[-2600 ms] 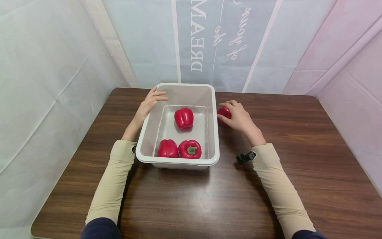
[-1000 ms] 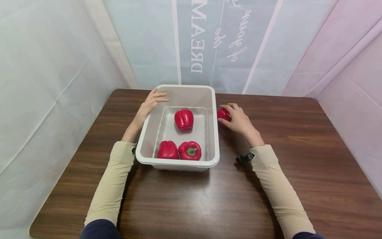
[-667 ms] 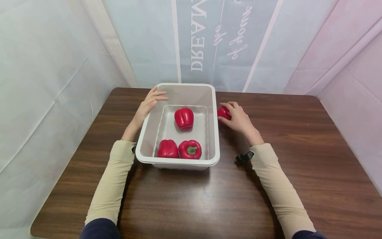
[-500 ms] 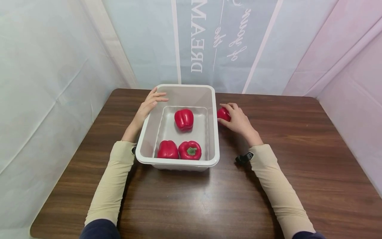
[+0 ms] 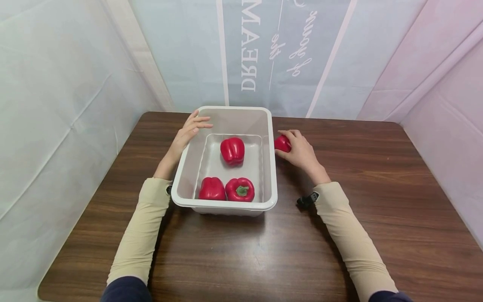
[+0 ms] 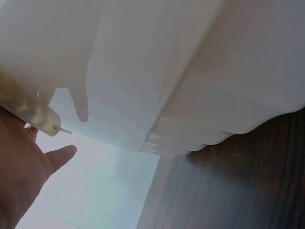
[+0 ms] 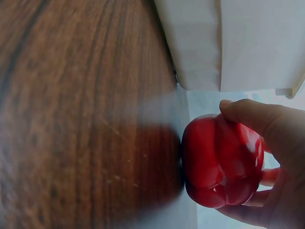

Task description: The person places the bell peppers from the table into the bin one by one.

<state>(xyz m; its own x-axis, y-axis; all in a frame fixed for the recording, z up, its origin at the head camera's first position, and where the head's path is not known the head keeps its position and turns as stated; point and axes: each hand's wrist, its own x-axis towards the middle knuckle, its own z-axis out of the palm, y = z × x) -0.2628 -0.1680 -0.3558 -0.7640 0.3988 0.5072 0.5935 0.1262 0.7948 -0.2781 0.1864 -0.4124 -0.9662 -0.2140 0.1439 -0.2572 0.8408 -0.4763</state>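
Three red bell peppers lie in a light grey plastic bin (image 5: 269, 176): one pepper (image 5: 232, 151) toward the back, another pepper (image 5: 212, 188) at the front left, and beside it a pepper (image 5: 245, 184) with its green stem showing. My left hand (image 5: 185, 134) rests at the bin's left rim, its fingers stretched out over the edge. To the right of the bin, my right hand (image 5: 302, 152) grips a fourth red bell pepper (image 7: 221, 160) between thumb and fingers. That pepper sits at the tabletop in the right wrist view, close beside the bin's outer wall.
A dark wood-grain table (image 5: 234, 260) carries the bin. Pale fabric backdrops (image 5: 71, 126) stand at the left, back and right, and the back one bears mirrored lettering (image 5: 249, 54).
My right hand has shifted slightly left over the pepper it holds, and the pepper has turned a little and moved slightly toward the bin. The left hand and the bin have stayed put.
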